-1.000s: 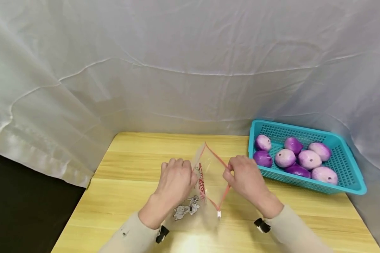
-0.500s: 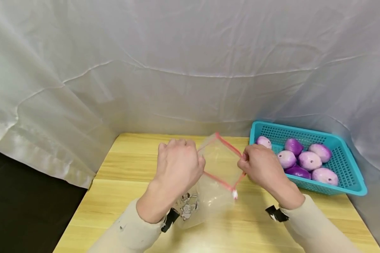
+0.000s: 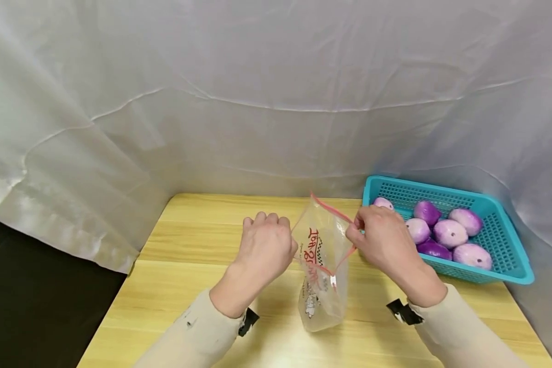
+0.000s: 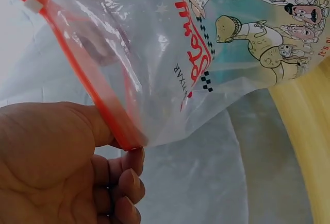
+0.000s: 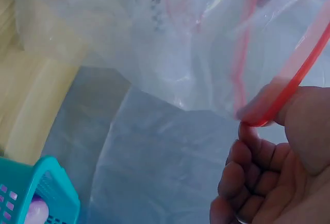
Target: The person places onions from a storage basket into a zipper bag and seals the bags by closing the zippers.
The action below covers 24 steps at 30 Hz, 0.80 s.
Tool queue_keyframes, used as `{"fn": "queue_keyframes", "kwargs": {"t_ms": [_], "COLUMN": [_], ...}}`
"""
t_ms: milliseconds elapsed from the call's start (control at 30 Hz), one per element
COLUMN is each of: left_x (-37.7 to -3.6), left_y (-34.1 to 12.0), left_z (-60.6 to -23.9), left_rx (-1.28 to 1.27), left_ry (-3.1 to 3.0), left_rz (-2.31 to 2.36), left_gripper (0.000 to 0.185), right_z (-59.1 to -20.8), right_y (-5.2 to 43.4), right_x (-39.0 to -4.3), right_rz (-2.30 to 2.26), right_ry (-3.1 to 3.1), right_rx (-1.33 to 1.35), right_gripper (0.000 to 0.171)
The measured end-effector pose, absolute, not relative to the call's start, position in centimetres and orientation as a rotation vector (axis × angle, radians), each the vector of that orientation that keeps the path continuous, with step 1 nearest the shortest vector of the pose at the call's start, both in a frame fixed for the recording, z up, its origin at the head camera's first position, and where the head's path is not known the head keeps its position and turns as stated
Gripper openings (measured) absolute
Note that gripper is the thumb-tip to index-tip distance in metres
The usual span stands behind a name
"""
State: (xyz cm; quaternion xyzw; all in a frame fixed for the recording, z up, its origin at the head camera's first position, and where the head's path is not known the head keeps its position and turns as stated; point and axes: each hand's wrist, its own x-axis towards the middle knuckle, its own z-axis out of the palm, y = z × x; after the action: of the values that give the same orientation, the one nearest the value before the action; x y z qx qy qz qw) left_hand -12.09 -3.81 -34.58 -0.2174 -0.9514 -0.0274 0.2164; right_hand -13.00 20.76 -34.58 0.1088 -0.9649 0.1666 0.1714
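A clear zip bag [image 3: 324,301] with red lettering and cartoon figures hangs between my hands, its mouth spread wide. Along the mouth runs a red zip strip [image 4: 77,74] with a white slider [image 3: 333,281] at the near corner. My left hand [image 3: 269,245] pinches one side of the rim between thumb and forefinger, as the left wrist view shows. The opposite side is pinched by my right hand [image 3: 384,237], the other fingers curled beneath. Nothing shows inside the bag.
At the right of the wooden table [image 3: 188,286] stands a turquoise plastic basket [image 3: 510,240] with several purple onions [image 3: 450,233]. My right hand overlaps its left edge in the head view. A pale curtain [image 3: 267,143] encloses the back and sides.
The right hand has moved right toward the basket, pulling the bag's mouth wider. The bag's lower part has swung rightward and now hangs down with its lettering showing.
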Motion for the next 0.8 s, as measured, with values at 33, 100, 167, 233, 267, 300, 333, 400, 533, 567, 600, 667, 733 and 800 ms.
{"fn": "queue_keyframes", "kwargs": {"t_ms": [33,100,167,233,267,300,333,400,533,567,600,667,733,800], "left_x": [-12.1,-12.2,-12.1,-11.9,-11.7,-11.6,-11.4,-11.2,-11.5,-11.7,-11.9,-12.3,-12.7,-12.9], "left_y": [-3.8,-3.8,-3.8,-3.9,-4.1,-4.2,-4.4,-4.8,-4.4,-4.3,-4.3,-4.3,-4.3,-4.2], "left_z": [-34.7,-34.8,-34.4,-33.8,-33.5,-33.1,-32.7,-32.2,-32.6,-33.0,-33.4,-34.2,-35.1,-35.8], "left_rx": [-0.615,-0.627,-0.602,-0.542,-0.507,-0.473,-0.44,-0.42,-0.485,-0.503,-0.519,-0.553,-0.588,-0.631], "left_ry": [-2.612,-2.572,-2.582,-2.621,-2.644,-2.67,-2.696,-2.709,-2.686,-2.67,-2.653,-2.6,-2.524,-2.448], "left_rz": [-0.066,-0.059,-0.077,-0.095,-0.101,-0.113,-0.12,-0.125,-0.153,-0.151,-0.145,-0.116,-0.083,-0.066], "left_gripper": [0.027,0.026,0.026,0.026,0.026,0.026,0.026,0.027,0.027,0.027,0.027,0.027,0.026,0.025], "right_z": [-34.6,-34.6,-34.5,-34.4,-34.4,-34.4,-34.5,-34.6,-34.9,-34.9,-35.0,-35.2,-35.4,-35.7], "right_y": [20.9,21.0,21.1,21.4,21.7,22.0,22.1,22.0,20.9,20.5,20.2,19.6,19.4,19.3], "right_x": [-13.0,-13.0,-13.0,-13.0,-13.1,-13.1,-13.3,-13.4,-13.2,-13.1,-13.1,-13.0,-13.0,-13.1], "right_rz": [0.482,0.496,0.472,0.429,0.409,0.392,0.39,0.432,0.554,0.574,0.583,0.581,0.552,0.509], "right_ry": [-2.743,-2.751,-2.759,-2.764,-2.766,-2.769,-2.773,-2.79,-2.812,-2.81,-2.804,-2.784,-2.76,-2.73], "right_rx": [0.316,0.323,0.319,0.298,0.282,0.269,0.262,0.248,0.26,0.266,0.272,0.282,0.293,0.31], "right_gripper": [0.015,0.014,0.015,0.017,0.018,0.018,0.019,0.018,0.013,0.011,0.01,0.009,0.01,0.01]}}
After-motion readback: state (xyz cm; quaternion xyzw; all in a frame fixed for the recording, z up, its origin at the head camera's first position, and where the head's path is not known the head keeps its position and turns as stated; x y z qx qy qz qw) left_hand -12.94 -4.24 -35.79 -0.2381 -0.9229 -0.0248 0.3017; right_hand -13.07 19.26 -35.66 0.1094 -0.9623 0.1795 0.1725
